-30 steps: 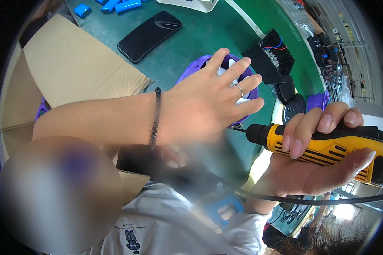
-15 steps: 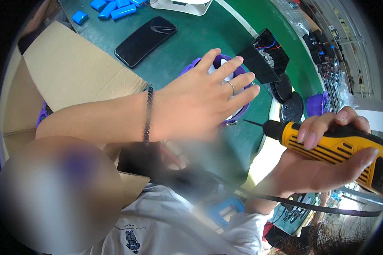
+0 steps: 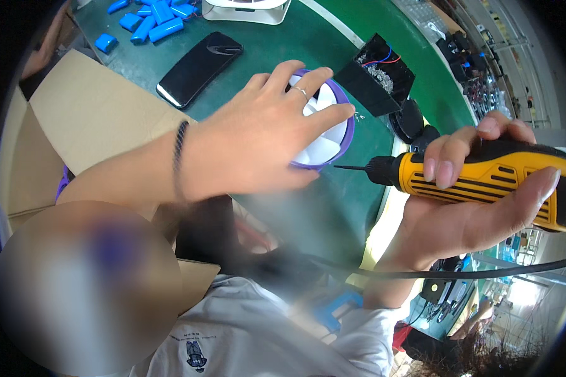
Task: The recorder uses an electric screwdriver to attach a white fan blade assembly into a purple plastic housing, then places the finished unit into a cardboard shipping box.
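A round purple-rimmed part [image 3: 348,139] with white fan-like blades [image 3: 324,149] sits on the green table. My left hand [image 3: 264,135] lies over it from the left, its fingers bent across the top and down the far rim, the thumb by the near side. The hand covers much of the part. In my right hand [image 3: 446,232] is a yellow and black electric screwdriver [image 3: 484,168], fingers on top and thumb along its near side. The thin bit [image 3: 351,168] points left, a short way from the purple rim.
A black phone [image 3: 198,69] and several blue battery packs [image 3: 163,28] lie at the back left. Beyond the purple part, a black box [image 3: 365,78] holds screws and wires. An open cardboard box [image 3: 100,113] stands at left. A black cable [image 3: 421,274] crosses below my right hand.
My left hand's fingers went from stretched out over the purple part to bent around it. The screwdriver came left, its bit nearer the rim. The view shifted a little.
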Demonstrator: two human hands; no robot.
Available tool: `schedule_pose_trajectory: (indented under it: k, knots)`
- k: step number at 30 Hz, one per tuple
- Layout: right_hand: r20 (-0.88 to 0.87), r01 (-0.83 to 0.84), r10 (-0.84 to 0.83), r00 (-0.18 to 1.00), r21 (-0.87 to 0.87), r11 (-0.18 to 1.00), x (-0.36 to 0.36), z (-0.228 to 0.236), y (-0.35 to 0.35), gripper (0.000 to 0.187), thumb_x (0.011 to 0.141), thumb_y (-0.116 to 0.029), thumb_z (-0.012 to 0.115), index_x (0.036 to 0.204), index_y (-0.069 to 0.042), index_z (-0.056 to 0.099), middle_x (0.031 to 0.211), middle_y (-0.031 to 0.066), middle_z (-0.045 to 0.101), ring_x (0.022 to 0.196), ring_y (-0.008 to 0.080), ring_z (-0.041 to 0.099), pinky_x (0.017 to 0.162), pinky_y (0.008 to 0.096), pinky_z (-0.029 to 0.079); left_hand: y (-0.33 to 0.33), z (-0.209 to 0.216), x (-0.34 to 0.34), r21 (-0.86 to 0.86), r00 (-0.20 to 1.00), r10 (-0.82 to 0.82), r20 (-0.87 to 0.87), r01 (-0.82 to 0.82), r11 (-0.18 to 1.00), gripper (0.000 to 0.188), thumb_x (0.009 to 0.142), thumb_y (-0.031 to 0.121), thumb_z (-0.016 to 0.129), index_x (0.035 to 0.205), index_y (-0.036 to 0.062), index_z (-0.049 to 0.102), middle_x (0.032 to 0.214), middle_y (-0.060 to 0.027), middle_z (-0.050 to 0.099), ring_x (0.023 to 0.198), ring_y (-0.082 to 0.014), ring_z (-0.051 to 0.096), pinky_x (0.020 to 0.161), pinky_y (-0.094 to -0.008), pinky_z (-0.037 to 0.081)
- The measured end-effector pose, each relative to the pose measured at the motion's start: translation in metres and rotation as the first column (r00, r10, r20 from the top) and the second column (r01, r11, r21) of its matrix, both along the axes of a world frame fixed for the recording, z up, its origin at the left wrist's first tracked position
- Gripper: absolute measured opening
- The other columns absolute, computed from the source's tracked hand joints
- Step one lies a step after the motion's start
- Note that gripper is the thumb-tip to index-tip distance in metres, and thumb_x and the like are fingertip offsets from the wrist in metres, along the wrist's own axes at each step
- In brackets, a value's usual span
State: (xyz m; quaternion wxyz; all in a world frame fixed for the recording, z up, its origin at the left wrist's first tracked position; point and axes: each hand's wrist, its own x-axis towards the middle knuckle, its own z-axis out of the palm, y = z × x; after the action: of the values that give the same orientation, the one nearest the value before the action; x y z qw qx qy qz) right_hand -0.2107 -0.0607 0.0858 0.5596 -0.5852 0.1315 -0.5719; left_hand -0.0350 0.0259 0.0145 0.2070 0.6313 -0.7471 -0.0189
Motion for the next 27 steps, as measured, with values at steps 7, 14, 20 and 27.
schedule_pose_trajectory:
  k: [7, 14, 20, 27]
  knots:
    - [-0.051, -0.066, 0.065, 0.997, -0.018, 0.998, 0.004, -0.004, 0.0, 0.059, 0.095, -0.058, 0.051, 0.114, -0.003, 0.054, 0.097, 0.0101, 0.056, 0.049, 0.0119, 0.052, 0.044, 0.0246, 0.042, -0.003, -0.006, 0.011, -0.138, 0.978, -0.187, 0.093, 0.198, 0.97, 0.076, 0.069, 0.03, 0.076, 0.138, 0.012, 0.049, 0.143, -0.02, 0.045, 0.135, -0.0377, 0.041, 0.102, -0.05, 0.04]
    - [-0.096, -0.084, 0.079, 0.992, -0.051, 0.995, 0.007, -0.015, 0.003, 0.058, 0.096, -0.057, 0.05, 0.114, -0.002, 0.053, 0.098, 0.0102, 0.055, 0.051, 0.0121, 0.052, 0.046, 0.0251, 0.042, -0.005, -0.013, 0.014, -0.137, 0.975, -0.194, 0.106, 0.207, 0.969, 0.076, 0.067, 0.028, 0.077, 0.136, 0.0119, 0.049, 0.144, -0.0198, 0.045, 0.137, -0.0359, 0.04, 0.1, -0.0473, 0.041]
    - [-0.133, -0.053, 0.044, 0.99, -0.06, 0.997, 0.002, -0.015, 0.001, 0.056, 0.097, -0.056, 0.05, 0.113, -0.002, 0.052, 0.098, 0.0103, 0.055, 0.052, 0.0122, 0.052, 0.047, 0.0251, 0.043, -0.005, -0.014, 0.012, -0.158, 0.977, -0.185, 0.109, 0.2, 0.967, 0.075, 0.067, 0.028, 0.077, 0.136, 0.0113, 0.051, 0.143, -0.0199, 0.047, 0.136, -0.0364, 0.041, 0.098, -0.0477, 0.042]
    - [-0.161, -0.026, 0.013, 0.987, -0.078, 0.997, 0.008, -0.021, 0.006, 0.055, 0.097, -0.054, 0.049, 0.113, -0.002, 0.052, 0.099, 0.0104, 0.055, 0.053, 0.0123, 0.052, 0.049, 0.0252, 0.043, -0.003, -0.016, 0.012, -0.151, 0.978, -0.168, 0.125, 0.187, 0.971, 0.076, 0.066, 0.028, 0.078, 0.136, 0.0107, 0.051, 0.144, -0.0204, 0.047, 0.136, -0.0368, 0.042, 0.099, -0.0477, 0.042]
